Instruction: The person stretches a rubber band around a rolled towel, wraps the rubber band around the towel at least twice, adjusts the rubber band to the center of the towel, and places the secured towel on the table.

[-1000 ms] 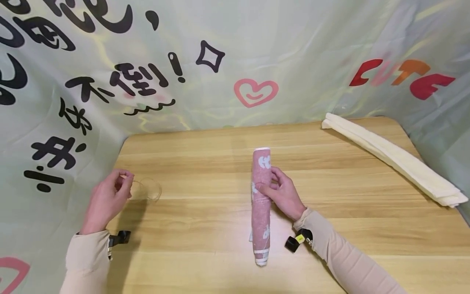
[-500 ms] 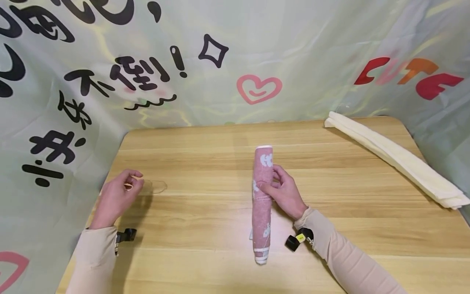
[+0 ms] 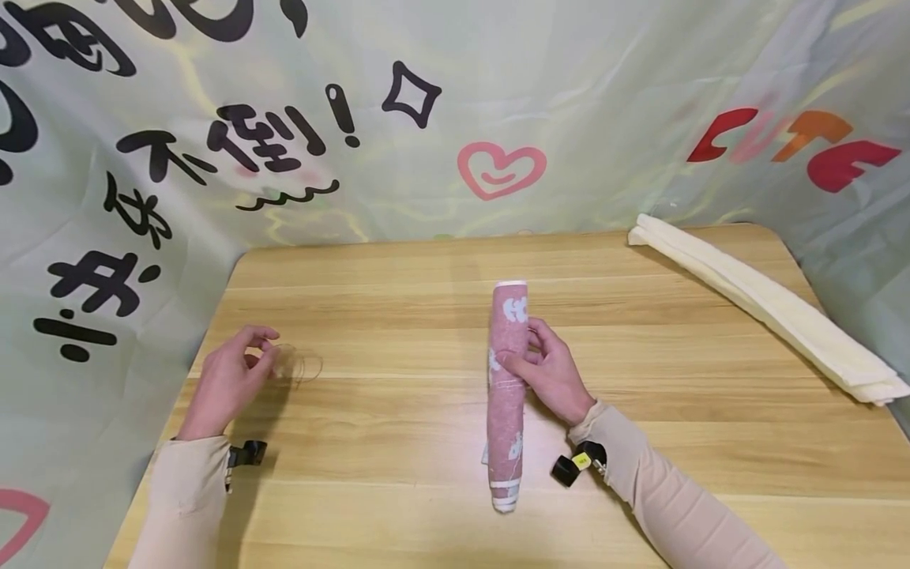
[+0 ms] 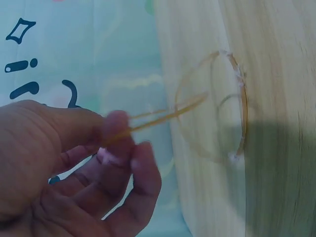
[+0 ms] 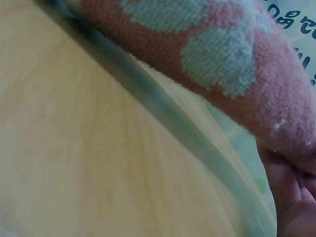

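At the left of the head view, my left hand [image 3: 229, 379] pinches a thin tan rubber band [image 4: 163, 118] between thumb and forefinger, above the table. A rounder loop [image 4: 244, 111] shows beyond it in the left wrist view; whether it is part of the same band I cannot tell. My right hand [image 3: 554, 375] grips a rolled pink towel [image 3: 506, 427] with pale patterns and white-edged ends, near the table's middle. The thumb lies on the towel's top side and the fingers are partly hidden behind it. The right wrist view shows the towel close up.
A long folded cream cloth [image 3: 768, 308] lies slanting on the right side of the wooden table [image 3: 384, 442]. Printed fabric [image 3: 597, 95] hangs behind and along the sides of the table. A small black camera is strapped to each wrist.
My left hand has moved a little to the right with the rubber band, whose loop swings and changes shape. My right hand stays on the towel; the head view has shifted slightly.
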`<action>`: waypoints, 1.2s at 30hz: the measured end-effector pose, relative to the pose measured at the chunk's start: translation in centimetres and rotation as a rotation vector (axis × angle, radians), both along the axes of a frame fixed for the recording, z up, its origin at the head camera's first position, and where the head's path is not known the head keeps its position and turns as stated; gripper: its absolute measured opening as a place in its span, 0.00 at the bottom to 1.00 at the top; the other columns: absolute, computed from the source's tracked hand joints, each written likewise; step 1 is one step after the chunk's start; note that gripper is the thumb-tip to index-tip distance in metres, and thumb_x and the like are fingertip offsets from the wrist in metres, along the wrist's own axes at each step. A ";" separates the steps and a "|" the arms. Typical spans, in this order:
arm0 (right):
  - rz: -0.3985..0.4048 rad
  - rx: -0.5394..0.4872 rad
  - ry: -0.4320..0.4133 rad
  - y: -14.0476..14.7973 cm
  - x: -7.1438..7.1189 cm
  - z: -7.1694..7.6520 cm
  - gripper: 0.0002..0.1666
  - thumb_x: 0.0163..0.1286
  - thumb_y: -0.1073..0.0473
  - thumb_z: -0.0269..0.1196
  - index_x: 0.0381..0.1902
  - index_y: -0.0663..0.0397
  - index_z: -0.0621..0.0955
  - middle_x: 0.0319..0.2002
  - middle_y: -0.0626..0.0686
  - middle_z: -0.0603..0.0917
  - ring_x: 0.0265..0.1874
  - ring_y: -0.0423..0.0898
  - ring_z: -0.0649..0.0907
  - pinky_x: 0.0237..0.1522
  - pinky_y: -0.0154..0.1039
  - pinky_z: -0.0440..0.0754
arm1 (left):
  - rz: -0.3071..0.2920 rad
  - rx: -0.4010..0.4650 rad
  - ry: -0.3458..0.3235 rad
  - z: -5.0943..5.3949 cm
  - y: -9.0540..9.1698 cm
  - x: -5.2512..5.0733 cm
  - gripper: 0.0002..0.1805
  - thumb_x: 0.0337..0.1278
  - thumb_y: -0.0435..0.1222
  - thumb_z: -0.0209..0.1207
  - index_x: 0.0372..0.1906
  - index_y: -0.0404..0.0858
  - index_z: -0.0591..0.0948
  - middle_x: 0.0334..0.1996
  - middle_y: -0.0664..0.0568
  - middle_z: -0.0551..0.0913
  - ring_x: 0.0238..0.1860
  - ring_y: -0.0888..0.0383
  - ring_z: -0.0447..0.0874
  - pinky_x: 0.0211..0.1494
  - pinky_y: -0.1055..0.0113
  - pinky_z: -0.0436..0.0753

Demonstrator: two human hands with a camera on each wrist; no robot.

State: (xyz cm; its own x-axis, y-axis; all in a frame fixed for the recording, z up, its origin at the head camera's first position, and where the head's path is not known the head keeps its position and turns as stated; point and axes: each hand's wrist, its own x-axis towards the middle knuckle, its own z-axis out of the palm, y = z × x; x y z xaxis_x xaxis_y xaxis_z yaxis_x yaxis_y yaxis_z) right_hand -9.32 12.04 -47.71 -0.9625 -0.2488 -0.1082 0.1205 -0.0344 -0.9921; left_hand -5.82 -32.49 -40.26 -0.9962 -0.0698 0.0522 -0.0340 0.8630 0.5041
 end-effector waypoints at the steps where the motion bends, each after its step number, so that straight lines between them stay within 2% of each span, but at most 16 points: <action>1: -0.002 0.000 0.000 0.0 0.0 0.0 0.34 0.69 0.66 0.66 0.70 0.58 0.68 0.53 0.55 0.83 0.40 0.40 0.91 0.39 0.46 0.93 | 0.000 -0.010 0.004 0.0 0.0 -0.1 0.13 0.77 0.39 0.54 0.56 0.36 0.81 0.42 0.41 0.86 0.27 0.54 0.88 0.23 0.69 0.75; 7: 0.001 0.008 0.006 0.0 0.0 0.0 0.34 0.69 0.65 0.66 0.70 0.58 0.68 0.57 0.64 0.82 0.41 0.40 0.91 0.39 0.46 0.92 | -0.001 -0.071 0.033 -0.2 0.2 -0.3 0.11 0.76 0.40 0.57 0.47 0.38 0.85 0.40 0.43 0.88 0.33 0.55 0.83 0.35 0.68 0.77; 13: 0.006 0.015 0.013 0.0 0.0 0.0 0.34 0.69 0.65 0.66 0.71 0.59 0.67 0.58 0.69 0.81 0.41 0.39 0.90 0.40 0.45 0.92 | 0.004 -0.046 0.042 0.4 0.5 -0.3 0.15 0.80 0.45 0.50 0.48 0.40 0.81 0.35 0.40 0.87 0.24 0.58 0.79 0.24 0.68 0.74; 17: 0.007 0.008 0.015 0.0 0.0 0.0 0.34 0.69 0.65 0.66 0.71 0.59 0.67 0.58 0.68 0.81 0.41 0.40 0.91 0.40 0.46 0.93 | -0.009 -0.052 0.085 1.0 1.0 -0.3 0.14 0.80 0.46 0.51 0.48 0.42 0.81 0.29 0.42 0.85 0.18 0.63 0.73 0.20 0.67 0.71; 23: 0.009 -0.002 0.013 0.0 0.0 0.0 0.34 0.70 0.66 0.66 0.71 0.58 0.67 0.57 0.66 0.81 0.41 0.40 0.91 0.39 0.47 0.93 | -0.045 -0.085 0.165 1.4 1.5 -0.5 0.11 0.79 0.44 0.54 0.47 0.42 0.83 0.20 0.51 0.77 0.14 0.65 0.65 0.19 0.68 0.66; 32: 0.006 0.005 0.010 0.1 0.0 -0.1 0.34 0.70 0.65 0.65 0.71 0.59 0.67 0.57 0.65 0.81 0.41 0.39 0.91 0.39 0.46 0.93 | -0.003 -0.088 0.297 2.5 2.4 -0.4 0.09 0.75 0.42 0.59 0.45 0.42 0.86 0.15 0.55 0.68 0.14 0.64 0.60 0.25 0.69 0.63; 36: 0.008 0.003 0.008 0.0 0.0 0.0 0.34 0.70 0.66 0.65 0.71 0.59 0.67 0.59 0.67 0.81 0.41 0.39 0.91 0.39 0.46 0.93 | -0.021 -0.069 0.309 2.3 2.4 -0.4 0.07 0.74 0.40 0.61 0.44 0.42 0.86 0.14 0.55 0.67 0.13 0.65 0.59 0.23 0.70 0.62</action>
